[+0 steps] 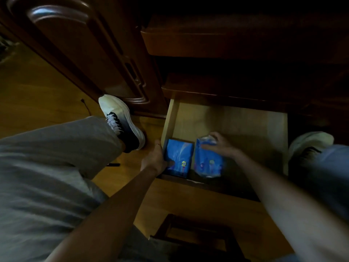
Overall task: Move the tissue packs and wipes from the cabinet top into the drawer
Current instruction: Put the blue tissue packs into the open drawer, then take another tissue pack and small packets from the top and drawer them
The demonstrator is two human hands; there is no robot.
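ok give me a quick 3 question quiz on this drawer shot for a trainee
1. True or false: both blue packs already sit inside the open drawer.
2. Which hand grips the flat pack in the drawer's near left corner? A) left B) right C) neither
3. Fill in: the right hand rests on the far end of the ____ pack.

Key
1. True. The left pack and the right pack lie side by side at the front of the drawer.
2. A. The left hand holds the left pack's outer edge, thumb on top.
3. right. The right hand has its fingers curled over that pack's crinkled end.
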